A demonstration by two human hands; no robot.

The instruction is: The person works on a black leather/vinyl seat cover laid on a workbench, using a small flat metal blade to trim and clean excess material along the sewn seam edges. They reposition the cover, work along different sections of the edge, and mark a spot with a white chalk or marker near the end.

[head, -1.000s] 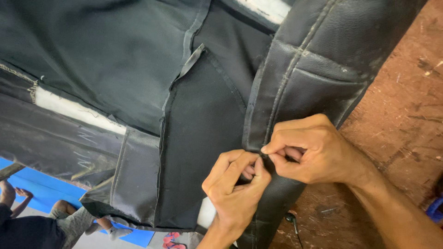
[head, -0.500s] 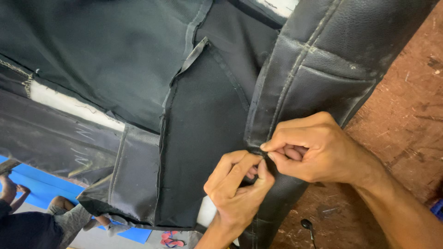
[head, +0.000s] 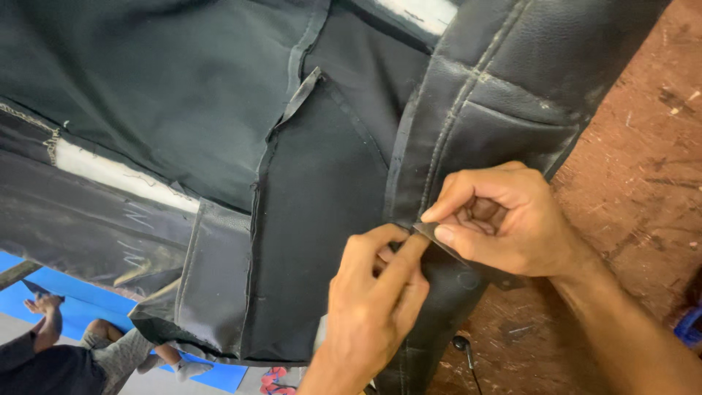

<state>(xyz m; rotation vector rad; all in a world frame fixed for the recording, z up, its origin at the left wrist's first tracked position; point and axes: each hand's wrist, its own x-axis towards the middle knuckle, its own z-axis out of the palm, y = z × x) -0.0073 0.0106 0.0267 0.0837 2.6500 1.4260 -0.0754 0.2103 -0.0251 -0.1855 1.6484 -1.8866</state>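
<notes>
cover [head: 219, 110], black faux leather, stitched panels, hangs over a reddish work surface [head: 643, 146] and fills most of the view. seams run down it; a dark fabric panel [head: 314, 234] sits in the middle, a grained leather-look panel [head: 512, 73] with pale topstitching at upper right. white foam or backing shows at a strip on the left [head: 117, 175] and at the top edge. both hands meet at the lower centre, on the seam edge where the fabric panel joins the grained one. right hand [head: 504, 219]: thumb and forefinger pinched shut on a narrow strip [head: 468, 260] of the cover's edge, the strip running down and right under the palm. left hand [head: 380, 292]: comes up from below, thumb and fingers closed on the same edge just beside the right fingertips, the two hands touching or nearly so; cannot tell which. lower left, past the cover's hem, a blue mat [head: 80, 307] on the floor and another person [head: 44, 351] sitting low, one hand raised. a small dark tool [head: 461, 344] lies near the bottom edge, too small to make out.
</notes>
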